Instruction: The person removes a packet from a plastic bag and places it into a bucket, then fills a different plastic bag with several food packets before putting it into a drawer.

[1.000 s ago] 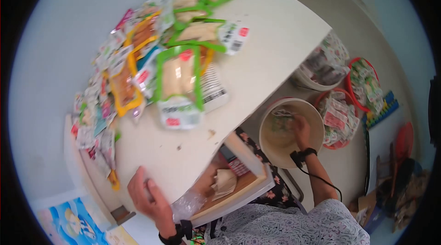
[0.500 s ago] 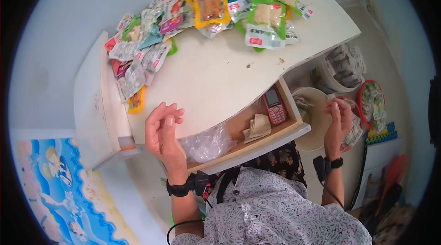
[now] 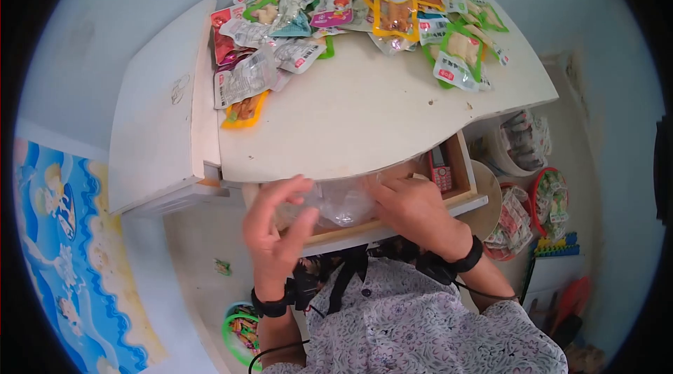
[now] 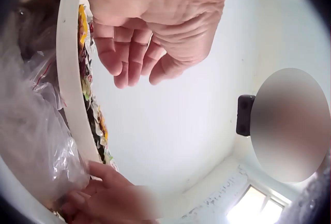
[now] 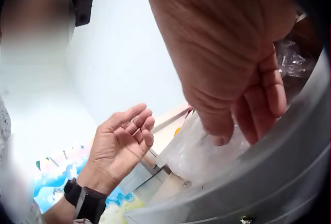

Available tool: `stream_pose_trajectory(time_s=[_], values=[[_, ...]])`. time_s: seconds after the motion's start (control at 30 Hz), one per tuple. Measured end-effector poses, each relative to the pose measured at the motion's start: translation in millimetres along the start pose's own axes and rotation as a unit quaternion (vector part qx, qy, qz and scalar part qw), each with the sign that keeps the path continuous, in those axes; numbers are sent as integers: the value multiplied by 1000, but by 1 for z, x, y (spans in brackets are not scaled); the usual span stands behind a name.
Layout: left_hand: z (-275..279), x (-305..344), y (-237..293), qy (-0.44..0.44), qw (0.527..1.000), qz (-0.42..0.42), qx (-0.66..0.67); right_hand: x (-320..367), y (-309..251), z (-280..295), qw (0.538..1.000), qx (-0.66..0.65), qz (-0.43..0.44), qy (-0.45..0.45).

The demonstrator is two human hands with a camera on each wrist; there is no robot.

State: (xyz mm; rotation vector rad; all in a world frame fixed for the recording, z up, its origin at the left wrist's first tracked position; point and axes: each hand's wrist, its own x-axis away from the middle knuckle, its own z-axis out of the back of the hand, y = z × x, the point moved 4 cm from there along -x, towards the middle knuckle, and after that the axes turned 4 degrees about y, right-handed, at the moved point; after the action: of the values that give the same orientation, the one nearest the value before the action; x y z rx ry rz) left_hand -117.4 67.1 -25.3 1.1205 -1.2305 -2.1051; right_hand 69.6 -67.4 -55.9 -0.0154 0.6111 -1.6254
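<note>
1. Left hand (image 3: 277,230): raised at the left end of the drawer, fingers loosely bent and thumb held apart; it grips nothing. The right wrist view shows it clear of the bag.
2. Right hand (image 3: 420,213): lowered into the drawer, fingers pointing down and touching the bag at its right side. Whether finger and thumb pinch the plastic cannot be told.
3. Plastic bag (image 3: 343,202): clear and crumpled, lying in the left and middle part of the drawer, between the two hands.
4. Drawer (image 3: 471,204): pulled out from beneath the curved front edge of the table, in front of the person's patterned shirt (image 3: 420,311).
5. Phone (image 3: 440,171): red, with a keypad, in the right end of the drawer, just beside the right hand.
6. Table (image 3: 350,114): white-topped; food packets (image 3: 396,13) are heaped along its far edge and left side, with a yellow-edged packet (image 3: 245,111) nearest the front on the left.
7. Floor, right: a pale bucket (image 3: 496,192) beside the drawer, partly hidden by it; beyond stand a white bucket (image 3: 501,153) and red baskets (image 3: 535,195) filled with packets.
8. Floor, left: a green basket (image 3: 227,339) of small, colourful items.
</note>
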Motion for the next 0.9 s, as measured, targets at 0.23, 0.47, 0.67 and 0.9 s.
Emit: stream_pose_trajectory(time_s=[0.23, 0.47, 0.67, 0.9], values=[[-47, -15, 26, -134, 979, -92, -120, -2, -17, 78, 982, -111, 74, 133], [-43, -28, 15, -136, 974, -148, -101, 4, 6, 117, 932, -184, -24, 311], [-25, -19, 6, 12, 931, 208, 301, 12, 17, 92, 840, -410, -98, 341], [-39, -8, -14, 41, 819, 362, 442, 11, 10, 82, 838, -461, -24, 292]])
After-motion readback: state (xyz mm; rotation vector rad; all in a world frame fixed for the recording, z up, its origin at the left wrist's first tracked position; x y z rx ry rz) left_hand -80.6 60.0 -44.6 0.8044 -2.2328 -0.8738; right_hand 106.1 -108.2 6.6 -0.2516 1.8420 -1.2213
